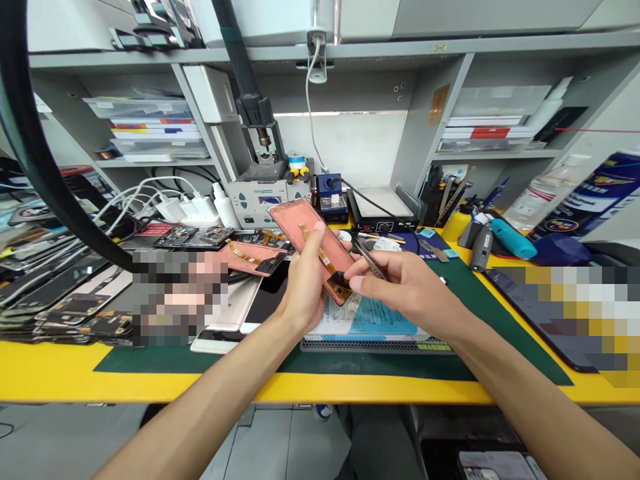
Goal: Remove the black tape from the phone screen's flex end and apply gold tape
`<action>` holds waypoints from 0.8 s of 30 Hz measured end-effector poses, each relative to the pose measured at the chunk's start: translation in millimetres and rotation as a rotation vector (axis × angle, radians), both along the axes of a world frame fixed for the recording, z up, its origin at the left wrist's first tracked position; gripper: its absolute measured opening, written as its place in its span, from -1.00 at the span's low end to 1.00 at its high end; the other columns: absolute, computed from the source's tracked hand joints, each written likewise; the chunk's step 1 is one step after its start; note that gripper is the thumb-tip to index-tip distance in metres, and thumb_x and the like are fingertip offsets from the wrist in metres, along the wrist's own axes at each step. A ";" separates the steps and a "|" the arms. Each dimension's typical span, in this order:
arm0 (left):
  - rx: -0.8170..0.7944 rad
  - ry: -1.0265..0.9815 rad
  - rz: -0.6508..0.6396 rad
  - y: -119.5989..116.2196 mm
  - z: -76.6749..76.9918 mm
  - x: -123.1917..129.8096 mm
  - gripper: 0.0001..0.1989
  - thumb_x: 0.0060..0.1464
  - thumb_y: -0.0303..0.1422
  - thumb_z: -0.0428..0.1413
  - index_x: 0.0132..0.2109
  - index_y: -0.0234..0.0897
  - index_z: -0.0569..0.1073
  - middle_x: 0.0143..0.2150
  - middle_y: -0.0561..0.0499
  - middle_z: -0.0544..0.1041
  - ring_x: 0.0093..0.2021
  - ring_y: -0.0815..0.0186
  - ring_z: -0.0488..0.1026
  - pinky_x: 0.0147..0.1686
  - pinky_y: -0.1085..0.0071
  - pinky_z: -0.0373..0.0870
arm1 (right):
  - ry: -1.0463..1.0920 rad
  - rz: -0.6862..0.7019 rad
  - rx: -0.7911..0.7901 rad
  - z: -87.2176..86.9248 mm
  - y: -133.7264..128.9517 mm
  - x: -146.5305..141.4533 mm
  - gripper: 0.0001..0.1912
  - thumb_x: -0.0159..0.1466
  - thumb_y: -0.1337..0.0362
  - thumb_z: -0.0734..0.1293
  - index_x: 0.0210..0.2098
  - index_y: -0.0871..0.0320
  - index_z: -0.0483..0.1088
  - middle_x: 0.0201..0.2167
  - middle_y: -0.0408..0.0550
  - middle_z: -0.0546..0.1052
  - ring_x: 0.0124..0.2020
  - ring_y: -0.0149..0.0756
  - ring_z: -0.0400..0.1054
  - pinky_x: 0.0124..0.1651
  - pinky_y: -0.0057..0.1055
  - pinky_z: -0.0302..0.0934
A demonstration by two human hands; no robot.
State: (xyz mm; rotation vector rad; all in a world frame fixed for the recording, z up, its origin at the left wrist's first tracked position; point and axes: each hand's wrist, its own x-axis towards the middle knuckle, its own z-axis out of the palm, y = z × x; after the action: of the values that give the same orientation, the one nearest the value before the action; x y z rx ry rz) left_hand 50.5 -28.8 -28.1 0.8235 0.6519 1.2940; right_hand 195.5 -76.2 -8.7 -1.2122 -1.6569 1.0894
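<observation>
A pink phone screen panel (pixel 290 223) with an orange flex cable down its middle is held tilted above the work mat. My left hand (pixel 306 283) is closed round its lower left side, the thumb lying on the cable. Metal tweezers (pixel 371 260) are gripped in my right hand (pixel 395 283), whose fingertips are at the panel's lower right edge, by a dark piece at the cable's end. Below the panel lies a blue and white booklet (pixel 385 320).
A second pink panel (pixel 245 257) and stacked phone parts (pixel 85 307) lie to the left. Behind stand a grey soldering station (pixel 257 203) and a heating plate (pixel 383 203). Bottles, a tool holder and a dark screen (pixel 537 313) are on the right. A black ring arches at upper left.
</observation>
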 end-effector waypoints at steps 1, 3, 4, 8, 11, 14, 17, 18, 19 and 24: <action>0.006 0.003 0.004 -0.2 -0.3 0.1 -0.57 0.14 0.01 0.18 -0.18 -0.33 0.52 -0.31 -0.05 0.59 -0.31 0.25 0.58 -0.23 0.36 0.52 | -0.037 -0.034 0.051 -0.8 -0.8 -1.5 -0.77 0.27 0.14 0.40 -0.28 0.21 0.52 -0.58 -0.29 0.16 -0.56 -0.50 -0.01 -0.51 -0.46 -0.13; 0.031 0.025 0.026 -0.4 -1.3 0.3 -0.57 0.14 0.01 0.18 -0.17 -0.31 0.52 -0.30 -0.04 0.60 -0.31 0.25 0.58 -0.25 0.37 0.51 | -0.119 -0.098 0.154 -3.1 -2.6 -5.0 -0.78 0.24 0.15 0.43 -0.31 0.20 0.51 -0.58 -0.30 0.11 -0.56 -0.49 -0.02 -0.51 -0.45 -0.13; 0.047 0.041 0.038 -0.4 -2.1 0.4 -0.57 0.14 0.02 0.18 -0.16 -0.31 0.52 -0.30 -0.04 0.60 -0.31 0.25 0.59 -0.26 0.38 0.51 | -0.163 -0.123 0.204 -4.4 -3.3 -6.7 -0.80 0.23 0.16 0.44 -0.31 0.19 0.52 -0.58 -0.30 0.09 -0.56 -0.49 -0.03 -0.51 -0.44 -0.13; 0.099 0.072 0.044 0.7 -7.4 0.0 -0.53 0.12 0.07 0.18 -0.14 -0.29 0.53 -0.24 -0.06 0.61 -0.26 0.21 0.60 -0.25 0.36 0.51 | -0.316 -0.157 0.408 -9.1 -4.2 -11.2 -0.90 0.22 0.28 0.41 -0.33 0.19 0.55 -0.58 -0.28 0.16 -0.56 -0.48 0.03 -0.49 -0.44 -0.07; 0.099 0.063 0.027 1.1 -9.9 -0.5 -0.53 0.12 0.08 0.18 -0.14 -0.27 0.53 -0.25 -0.06 0.61 -0.22 0.20 0.60 -0.22 0.35 0.50 | -0.346 -0.140 0.524 -10.9 -3.2 -12.0 -0.88 0.24 0.37 0.36 -0.38 0.22 0.55 -0.56 -0.23 0.27 -0.53 -0.47 0.11 -0.43 -0.45 0.01; 0.099 0.079 0.024 0.1 -8.8 -0.6 -0.55 0.11 0.05 0.19 -0.17 -0.29 0.54 -0.30 -0.05 0.61 -0.25 0.19 0.60 -0.22 0.34 0.51 | -0.336 -0.127 0.547 -11.5 -2.5 -12.2 -0.84 0.24 0.40 0.32 -0.40 0.22 0.56 -0.53 -0.19 0.35 -0.49 -0.45 0.16 -0.37 -0.44 0.05; 0.073 0.074 0.020 -1.5 -5.3 0.0 -0.68 0.10 -0.09 0.24 -0.22 -0.29 0.53 -0.33 -0.02 0.60 -0.30 0.21 0.59 -0.23 0.32 0.51 | -0.284 -0.129 0.445 -11.3 -2.1 -12.5 -0.85 0.21 0.40 0.33 -0.48 0.20 0.50 -0.53 -0.20 0.33 -0.49 -0.46 0.15 -0.39 -0.43 0.03; 0.059 0.063 0.017 -1.9 -4.1 0.4 -0.74 0.08 -0.18 0.26 -0.23 -0.29 0.52 -0.32 -0.01 0.60 -0.30 0.21 0.59 -0.22 0.32 0.51 | -0.267 -0.130 0.408 -11.2 -1.9 -12.6 -0.84 0.20 0.39 0.33 -0.51 0.19 0.47 -0.54 -0.22 0.31 -0.50 -0.47 0.13 -0.41 -0.44 0.02; 0.047 0.051 0.014 -2.1 -2.9 0.8 -0.80 0.06 -0.26 0.26 -0.23 -0.29 0.52 -0.31 0.00 0.61 -0.29 0.21 0.60 -0.21 0.32 0.51 | -0.254 -0.131 0.379 -11.1 -1.7 -12.6 -0.83 0.20 0.39 0.33 -0.53 0.18 0.43 -0.54 -0.23 0.29 -0.51 -0.47 0.11 -0.43 -0.44 0.00; 0.032 0.025 -0.003 -2.0 -0.2 2.6 -0.82 -0.07 -0.49 0.17 -0.24 -0.33 0.53 -0.26 -0.03 0.64 -0.22 0.19 0.61 -0.12 0.30 0.50 | -0.210 -0.152 0.278 -10.9 -0.8 -12.1 -0.76 0.20 0.36 0.32 -0.59 0.16 0.30 -0.58 -0.26 0.21 -0.53 -0.47 0.04 -0.48 -0.44 -0.06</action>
State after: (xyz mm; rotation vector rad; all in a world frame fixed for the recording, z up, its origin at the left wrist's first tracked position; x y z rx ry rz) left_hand 53.1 -30.8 -28.3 0.8677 0.6513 1.2958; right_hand 183.5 -77.0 -19.6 -1.2759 -1.7723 0.6315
